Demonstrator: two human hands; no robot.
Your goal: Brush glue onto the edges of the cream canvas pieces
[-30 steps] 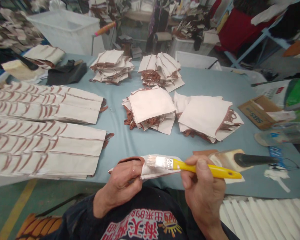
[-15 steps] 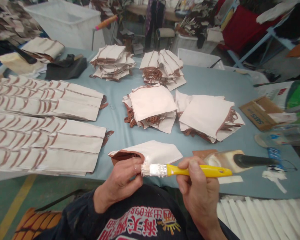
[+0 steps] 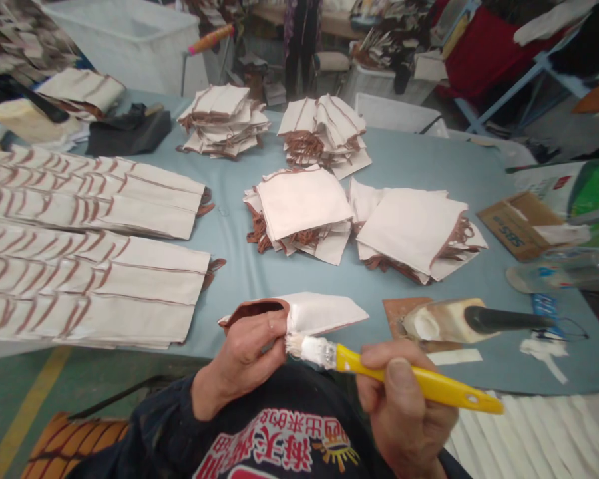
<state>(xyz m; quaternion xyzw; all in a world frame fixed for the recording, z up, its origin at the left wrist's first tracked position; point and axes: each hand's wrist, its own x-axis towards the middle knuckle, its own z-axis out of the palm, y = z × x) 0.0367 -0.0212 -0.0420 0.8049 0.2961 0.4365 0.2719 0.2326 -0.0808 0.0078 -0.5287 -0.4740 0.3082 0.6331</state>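
Note:
My left hand is closed on a white fabric piece with a brown leather edge, pinned at the near rim of the blue table. My right hand grips a yellow-handled brush. The brush's white, glue-coated bristles touch the fabric's near edge right beside my left fingers.
Overlapping rows of white pieces cover the left of the table. Several stacks of folded pieces sit in the middle and at the back. A glue scoop with a black handle lies at the right, beside a cardboard box.
The brush has drawn back toward me and tilted, its handle dropping to the lower right. The fabric piece is folded narrower under my left hand.

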